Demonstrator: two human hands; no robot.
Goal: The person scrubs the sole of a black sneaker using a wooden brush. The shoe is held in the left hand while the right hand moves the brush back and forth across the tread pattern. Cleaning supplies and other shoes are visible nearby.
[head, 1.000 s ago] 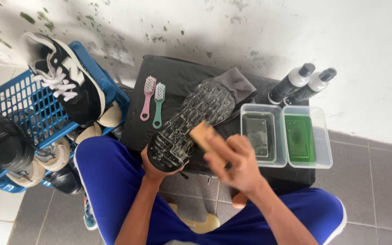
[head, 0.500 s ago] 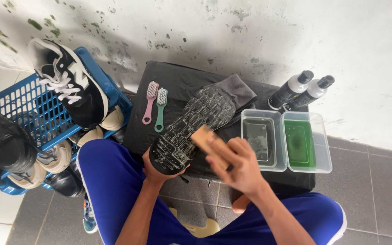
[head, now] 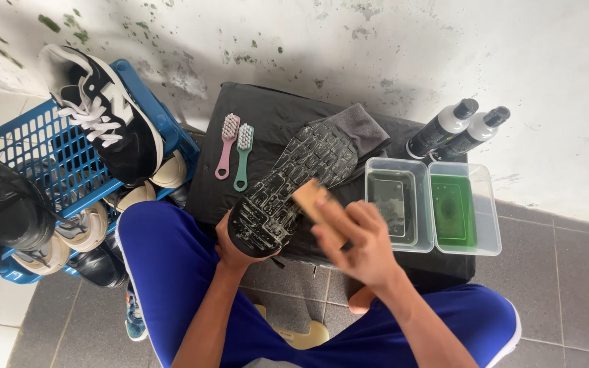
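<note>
A black shoe (head: 294,180) lies sole-up, its tread wet and soapy, on a dark cloth-covered stand (head: 274,116). My left hand (head: 236,249) grips the shoe's heel end from below. My right hand (head: 359,242) is closed on a wooden brush (head: 313,201) pressed against the sole near its middle. Its bristles are hidden against the tread.
A pink brush (head: 226,144) and a green brush (head: 243,155) lie on the stand. Two clear tubs, one dark (head: 393,202) and one green (head: 461,208), sit at right, two spray bottles (head: 455,129) behind. A blue crate (head: 42,146) with shoes stands left.
The right hand with the brush has shifted slightly along the sole, a scrubbing stroke. The left hand still holds the shoe's heel.
</note>
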